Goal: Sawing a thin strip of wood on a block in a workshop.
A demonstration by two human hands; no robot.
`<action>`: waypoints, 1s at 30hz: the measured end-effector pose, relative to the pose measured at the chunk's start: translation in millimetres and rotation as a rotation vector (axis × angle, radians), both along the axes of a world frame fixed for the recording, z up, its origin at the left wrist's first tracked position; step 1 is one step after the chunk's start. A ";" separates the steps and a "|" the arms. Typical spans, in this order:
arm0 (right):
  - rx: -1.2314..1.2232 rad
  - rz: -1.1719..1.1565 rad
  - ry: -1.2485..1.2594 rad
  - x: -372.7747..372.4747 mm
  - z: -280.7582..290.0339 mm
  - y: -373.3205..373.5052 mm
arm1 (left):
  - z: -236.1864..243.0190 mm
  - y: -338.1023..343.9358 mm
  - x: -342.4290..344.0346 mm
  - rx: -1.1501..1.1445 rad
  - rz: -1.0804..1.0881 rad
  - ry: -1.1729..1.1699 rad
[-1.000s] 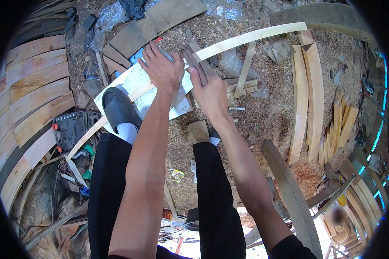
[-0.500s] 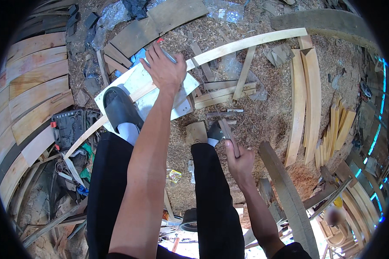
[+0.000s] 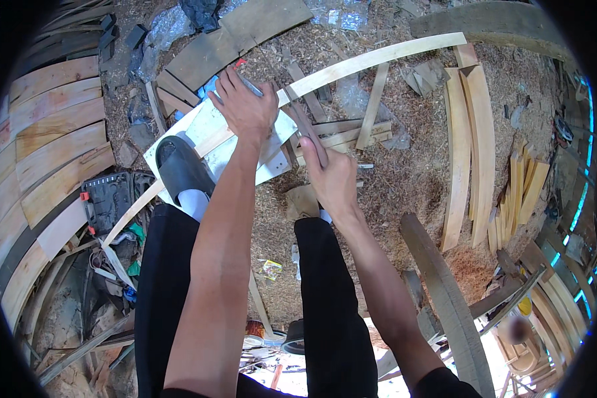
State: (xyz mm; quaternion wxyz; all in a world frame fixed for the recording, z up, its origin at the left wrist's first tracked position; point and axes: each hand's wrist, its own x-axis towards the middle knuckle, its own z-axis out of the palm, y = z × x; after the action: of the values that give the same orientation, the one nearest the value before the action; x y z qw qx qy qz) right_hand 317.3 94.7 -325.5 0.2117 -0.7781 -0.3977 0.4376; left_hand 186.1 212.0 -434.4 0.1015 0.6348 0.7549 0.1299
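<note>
A long, pale, curved wooden strip [image 3: 378, 54] runs across a white board [image 3: 172, 142], and my left foot in a black clog [image 3: 179, 166] is on the strip. My left hand [image 3: 249, 109] presses down on the strip, its fingers around a grey tool [image 3: 251, 86] that shows only between thumb and fingers; its kind is hidden. In my right hand [image 3: 335, 176] is a narrow, flat, brown wooden bar [image 3: 306, 126], gripped near its lower end with the thumb along it. The bar's far end meets the strip's edge just right of my left hand.
Curved planks [image 3: 474, 152] stand at the right beside a stack of short sticks [image 3: 524, 192]. Wide boards [image 3: 66, 132] line the left, near an open black tool case [image 3: 106, 199]. Offcuts [image 3: 375, 106] lie on shavings ahead. A thick curved beam [image 3: 444, 298] rises near my right forearm.
My right hand has moved up and left with the wooden bar, from beside my right leg to the strip. My left hand stays on the strip, and the view has shifted slightly.
</note>
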 end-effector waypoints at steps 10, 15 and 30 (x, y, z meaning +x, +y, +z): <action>-0.100 -0.099 0.029 17.3 42.1 -89.8 | 3.6 -1.3 -0.3 -0.027 0.022 0.021; 0.081 0.025 -0.077 -12.2 -6.0 18.1 | -0.1 2.0 -2.9 -0.019 0.012 0.031; -0.240 0.001 0.032 25.3 66.2 -81.5 | 2.8 -0.7 -3.3 0.014 0.020 0.017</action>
State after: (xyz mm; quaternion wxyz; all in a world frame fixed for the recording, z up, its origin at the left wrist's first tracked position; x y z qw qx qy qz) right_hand 342.6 13.2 -259.3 0.1232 -0.7906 -0.3395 0.4945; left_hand 182.9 211.3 -431.6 0.0892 0.6288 0.7613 0.1306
